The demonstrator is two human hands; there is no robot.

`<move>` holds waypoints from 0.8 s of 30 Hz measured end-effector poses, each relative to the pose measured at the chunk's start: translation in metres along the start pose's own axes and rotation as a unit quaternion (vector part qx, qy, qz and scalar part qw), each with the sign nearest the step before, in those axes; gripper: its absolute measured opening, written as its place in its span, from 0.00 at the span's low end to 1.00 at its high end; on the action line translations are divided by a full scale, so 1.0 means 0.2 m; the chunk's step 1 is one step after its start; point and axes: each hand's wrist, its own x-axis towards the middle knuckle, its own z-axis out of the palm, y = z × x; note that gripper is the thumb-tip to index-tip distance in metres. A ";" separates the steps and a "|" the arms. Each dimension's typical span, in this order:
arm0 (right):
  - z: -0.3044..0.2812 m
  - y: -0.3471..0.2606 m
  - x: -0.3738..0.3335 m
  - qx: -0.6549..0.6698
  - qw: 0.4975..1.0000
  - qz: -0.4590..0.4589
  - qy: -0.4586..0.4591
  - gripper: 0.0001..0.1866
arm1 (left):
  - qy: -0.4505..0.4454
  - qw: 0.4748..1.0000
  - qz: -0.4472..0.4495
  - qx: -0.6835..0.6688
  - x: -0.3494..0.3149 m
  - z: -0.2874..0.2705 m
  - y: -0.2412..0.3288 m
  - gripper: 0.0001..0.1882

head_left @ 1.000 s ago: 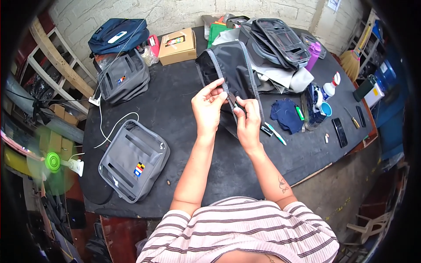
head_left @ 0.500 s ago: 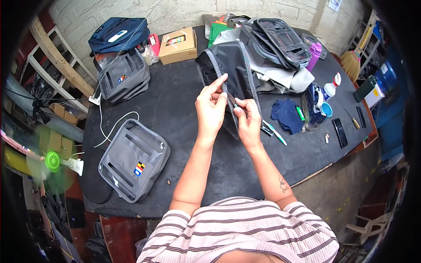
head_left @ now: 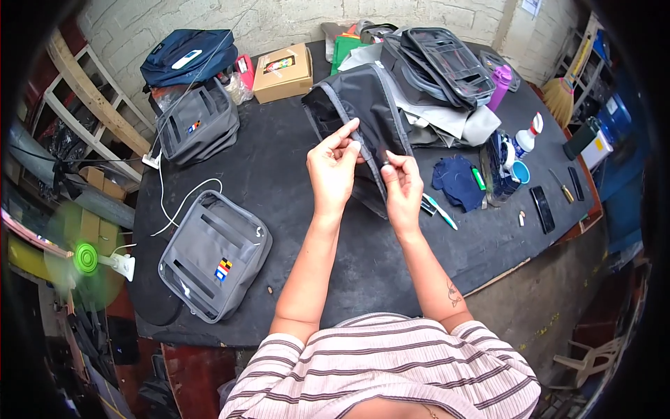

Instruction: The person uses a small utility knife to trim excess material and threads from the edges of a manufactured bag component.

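Note:
A black fabric bag [head_left: 366, 91] with grey bound edges is held up over the middle of the table. My left hand [head_left: 333, 171] is closed on one of its grey edges, thumb and forefinger pinching the binding. Just to the right, my right hand [head_left: 403, 185] is closed in a pinch beside the bag's lower edge. A small dark thing with a light tip shows at its fingertips, too small and blurred to name. The bag's lower part hangs partly behind my hands.
A grey bag [head_left: 220, 255] lies at left, another grey bag [head_left: 199, 122] behind it. Far back are a cardboard box [head_left: 283, 73] and stacked dark bags [head_left: 447, 66]. Right: navy cloth [head_left: 455, 183], toothbrush-like tool [head_left: 441, 213], spray bottle [head_left: 527, 136], phone [head_left: 541, 209]. A fan [head_left: 86, 258] spins at left.
My right hand has moved slightly right and down, away from my left fingers. The bag has tilted a little, its upper left part shifting left. My left hand keeps its pinch.

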 end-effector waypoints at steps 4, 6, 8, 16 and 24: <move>0.02 -0.10 0.02 -0.175 0.981 -0.073 -0.036 0.11 | -0.004 1.000 0.008 0.010 0.00 -0.02 -0.01 0.18; 0.03 -0.12 0.03 -0.175 0.981 -0.074 -0.035 0.11 | -0.009 1.000 0.013 0.017 -0.01 -0.02 -0.02 0.18; 0.02 -0.13 0.04 -0.246 0.964 -0.101 -0.019 0.10 | -0.014 1.000 0.012 0.021 -0.01 -0.01 -0.03 0.18; 0.05 -0.14 0.03 -0.242 0.963 -0.121 -0.001 0.10 | -0.001 1.000 0.018 0.009 -0.03 0.01 -0.02 0.18; 0.06 -0.04 0.05 -0.194 0.970 -0.147 -0.012 0.11 | 0.017 0.999 0.024 0.027 -0.05 0.02 0.00 0.19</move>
